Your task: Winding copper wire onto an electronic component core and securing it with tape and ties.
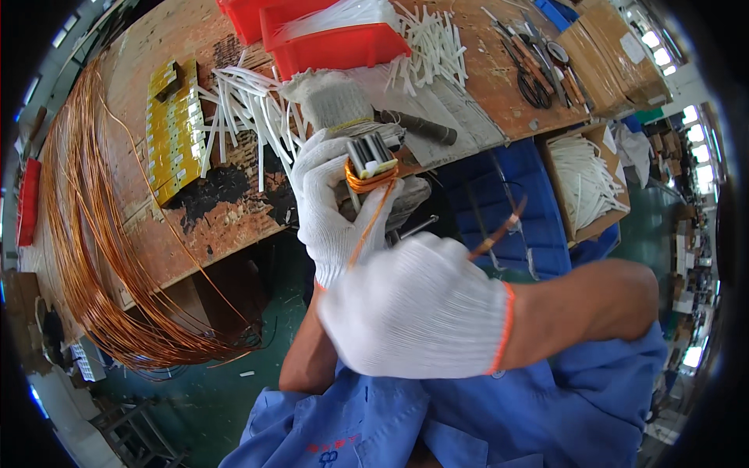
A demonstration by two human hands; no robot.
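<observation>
My left hand [324, 207], in a white knit glove with an orange cuff, is closed around a small winding block made of dark metal bars [370, 150]. Several turns of copper wire [370, 182] wrap around this block. From the coil, a strand runs down to my gloved right hand [417, 312], which is closed on the wire in front of my body. The wire's loose tail [499, 232] sticks out beyond that hand to the right. My right fingers are partly hidden and blurred. Just behind the block sits a cloth-wrapped lump [334, 99] with a dark round bar [425, 126].
A large bundle of copper wire [101, 257] hangs over the table's left edge. White tubes [253, 109] lie near a yellow slotted strip [173, 132]. Red bins [339, 53], scissors [534, 90] and other hand tools stand farther back. At right are a blue crate [507, 207] and a carton [573, 207].
</observation>
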